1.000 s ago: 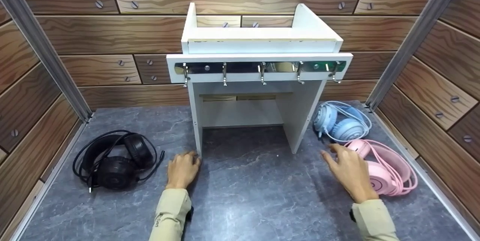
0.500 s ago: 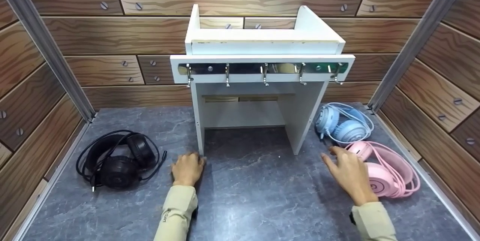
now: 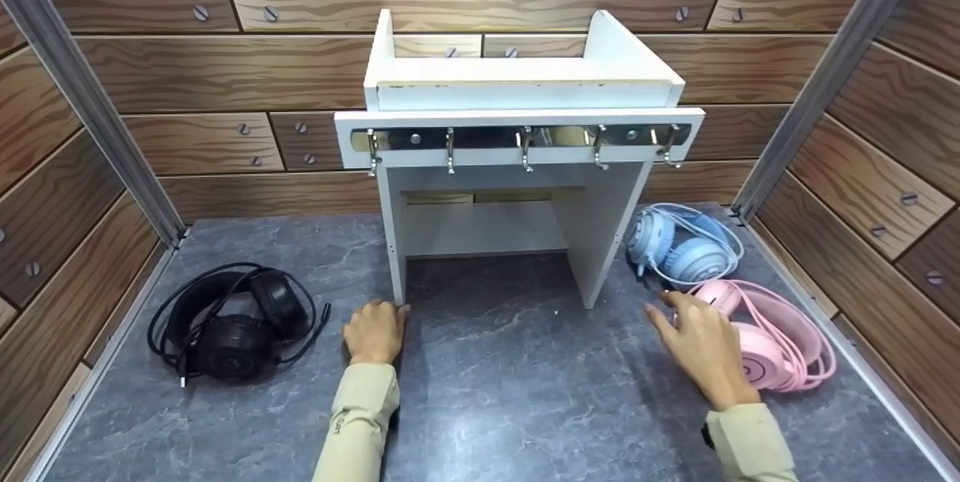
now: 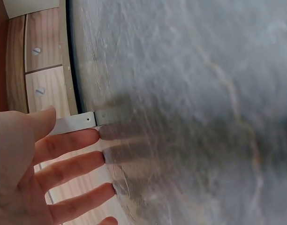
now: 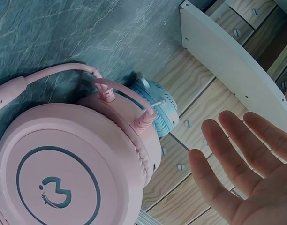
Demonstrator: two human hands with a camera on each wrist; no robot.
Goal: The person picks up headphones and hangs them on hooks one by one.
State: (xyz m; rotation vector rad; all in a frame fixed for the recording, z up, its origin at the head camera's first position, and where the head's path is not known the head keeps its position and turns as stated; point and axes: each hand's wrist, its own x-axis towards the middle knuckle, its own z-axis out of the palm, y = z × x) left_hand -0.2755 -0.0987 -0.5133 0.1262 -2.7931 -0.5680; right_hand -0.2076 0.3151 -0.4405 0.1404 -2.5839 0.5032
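Head view: the white rack (image 3: 525, 96) stands toward twelve o'clock, its hook bar (image 3: 487, 137) facing six, long axis nine to three; at seven, the left hand (image 3: 375, 332), fingers apart, rests by its foot; the right hand (image 3: 701, 343), fingers spread, is beside pink headphones (image 3: 761, 354) at four

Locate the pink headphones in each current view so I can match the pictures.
Head: the pink headphones lie at right, nearer the camera than the blue headphones.
Left wrist: not in it.
Right wrist: large at lower left, a logo-marked ear cup facing the camera.
Shared landmark: the white rack, central in head; its leg at left in left wrist, side panel upper right in right wrist.
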